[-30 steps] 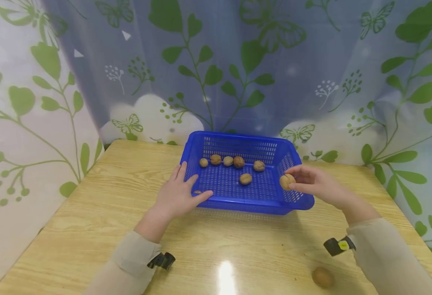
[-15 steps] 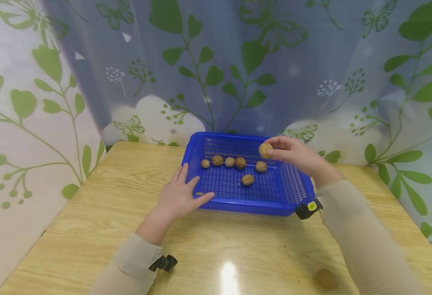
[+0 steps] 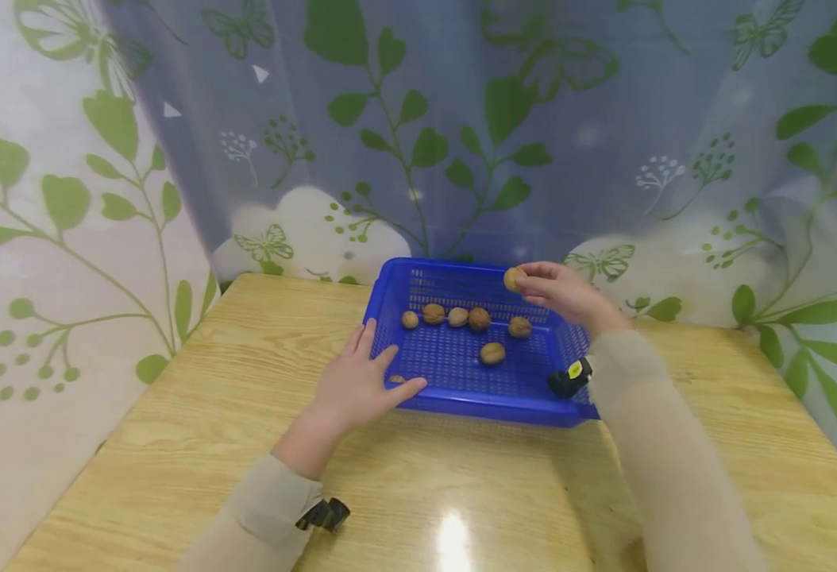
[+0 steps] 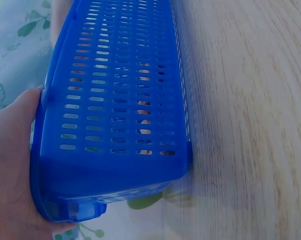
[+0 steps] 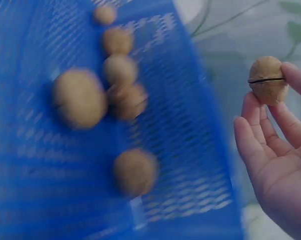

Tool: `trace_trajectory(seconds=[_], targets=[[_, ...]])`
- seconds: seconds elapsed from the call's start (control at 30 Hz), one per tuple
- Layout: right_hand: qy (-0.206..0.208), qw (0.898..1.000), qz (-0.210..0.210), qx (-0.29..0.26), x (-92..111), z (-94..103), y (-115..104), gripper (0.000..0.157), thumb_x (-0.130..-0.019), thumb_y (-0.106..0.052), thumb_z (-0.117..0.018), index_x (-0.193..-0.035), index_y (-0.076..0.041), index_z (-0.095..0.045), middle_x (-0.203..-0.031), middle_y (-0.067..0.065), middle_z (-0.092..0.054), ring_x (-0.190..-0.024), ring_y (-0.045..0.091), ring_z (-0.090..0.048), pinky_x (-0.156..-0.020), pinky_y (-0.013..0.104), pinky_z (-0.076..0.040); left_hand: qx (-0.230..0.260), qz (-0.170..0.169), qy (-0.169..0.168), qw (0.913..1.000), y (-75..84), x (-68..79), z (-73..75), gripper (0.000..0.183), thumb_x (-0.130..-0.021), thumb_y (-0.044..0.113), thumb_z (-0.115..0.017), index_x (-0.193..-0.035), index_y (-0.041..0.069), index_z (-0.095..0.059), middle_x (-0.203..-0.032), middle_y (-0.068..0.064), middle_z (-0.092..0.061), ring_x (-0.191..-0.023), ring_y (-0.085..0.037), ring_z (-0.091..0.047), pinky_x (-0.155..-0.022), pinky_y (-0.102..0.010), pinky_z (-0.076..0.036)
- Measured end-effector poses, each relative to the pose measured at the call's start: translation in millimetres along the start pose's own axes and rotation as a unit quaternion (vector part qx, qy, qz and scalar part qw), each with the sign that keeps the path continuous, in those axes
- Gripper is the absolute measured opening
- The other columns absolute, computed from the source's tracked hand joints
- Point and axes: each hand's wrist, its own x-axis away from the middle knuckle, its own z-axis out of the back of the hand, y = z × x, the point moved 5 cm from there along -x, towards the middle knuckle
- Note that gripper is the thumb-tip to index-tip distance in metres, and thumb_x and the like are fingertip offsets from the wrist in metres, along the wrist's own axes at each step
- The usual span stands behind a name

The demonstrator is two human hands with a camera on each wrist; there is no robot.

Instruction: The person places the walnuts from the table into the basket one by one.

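My right hand (image 3: pixel 565 290) pinches a walnut (image 3: pixel 513 280) between thumb and fingertips above the back rim of a blue plastic basket (image 3: pixel 490 401). In the right wrist view a dark split line runs across this walnut (image 5: pixel 267 75). My left hand (image 3: pixel 350 389) rests with spread fingers on the basket's front left corner; the left wrist view has the hand (image 4: pixel 13 150) against the rim. Inside the basket, a row of walnuts (image 3: pixel 433 313) lies along the back, and a single walnut (image 3: pixel 492 353) sits nearer the middle. Another walnut (image 3: pixel 396 379) is partly hidden near my left thumb.
The basket stands on a wooden table (image 3: pixel 247 357) against a patterned curtain (image 3: pixel 454 159). A brown round object (image 3: pixel 634 552) on the table at the front is mostly covered by my right sleeve (image 3: pixel 661 445).
My right hand has carried the walnut from the basket's right side up and left to above its back rim. The left hand keeps its place on the corner. The head view has shifted slightly.
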Motion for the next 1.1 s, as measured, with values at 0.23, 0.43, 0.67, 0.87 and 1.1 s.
trace_trajectory(seconds=[0.23, 0.43, 0.67, 0.87, 1.1], targets=[[0.017, 0.994, -0.030, 0.105, -5, 17.3, 29, 0.050, -0.094, -0.015, -0.056, -0.133, 0.011, -0.038, -0.125, 0.018, -0.049, -0.091, 0.001, -0.054, -0.093, 0.034, -0.043, 0.014, 0.002, 0.005, 0.9999, 0.2, -3.4, -0.8, 0.086, -0.084, 0.074, -0.035, -0.137, 0.008, -0.048, -0.153, -0.022, -0.009, -0.140, -0.037, -0.008, -0.103, -0.054, -0.029], [-0.001, 0.994, -0.032, 0.105, -7, 14.6, 31, 0.048, -0.094, -0.016, -0.056, -0.130, 0.012, -0.040, -0.109, 0.008, -0.058, -0.087, 0.006, -0.056, -0.088, 0.032, -0.047, 0.012, 0.004, 0.002, 0.9999, -0.4, -3.0, -0.7, 0.085, -0.084, 0.074, -0.035, -0.138, 0.008, -0.047, -0.153, -0.022, -0.009, -0.139, -0.038, -0.008, -0.102, -0.054, -0.031], [-0.009, 0.997, -0.049, 0.067, -7, 9.0, 39, 0.041, -0.096, -0.012, -0.052, -0.124, 0.013, -0.039, -0.085, -0.004, -0.056, -0.071, 0.005, -0.056, -0.079, 0.028, -0.050, 0.018, 0.010, -0.009, 0.9998, -2.4, -0.7, -5.8, 0.086, -0.084, 0.074, -0.034, -0.139, 0.008, -0.045, -0.153, -0.022, -0.006, -0.140, -0.037, -0.004, -0.104, -0.054, -0.027], [-0.011, 0.996, -0.057, 0.074, -6, 8.8, 41, 0.041, -0.097, -0.011, -0.049, -0.127, 0.014, -0.037, -0.091, 0.000, -0.054, -0.073, 0.006, -0.055, -0.084, 0.032, -0.049, 0.018, 0.007, -0.005, 0.9998, -0.7, 0.7, -4.4, 0.086, -0.084, 0.073, -0.035, -0.139, 0.008, -0.045, -0.153, -0.022, -0.006, -0.140, -0.038, -0.005, -0.104, -0.054, -0.027], [-0.014, 0.996, -0.058, 0.060, -6, 9.6, 40, 0.043, -0.097, -0.004, -0.044, -0.133, 0.016, -0.030, -0.092, -0.001, -0.052, -0.073, 0.005, -0.054, -0.081, 0.027, -0.050, 0.017, 0.007, -0.003, 0.9998, 0.2, -0.7, -3.6, 0.086, -0.084, 0.073, -0.036, -0.138, 0.008, -0.046, -0.153, -0.023, -0.007, -0.139, -0.038, -0.007, -0.105, -0.053, -0.027]])
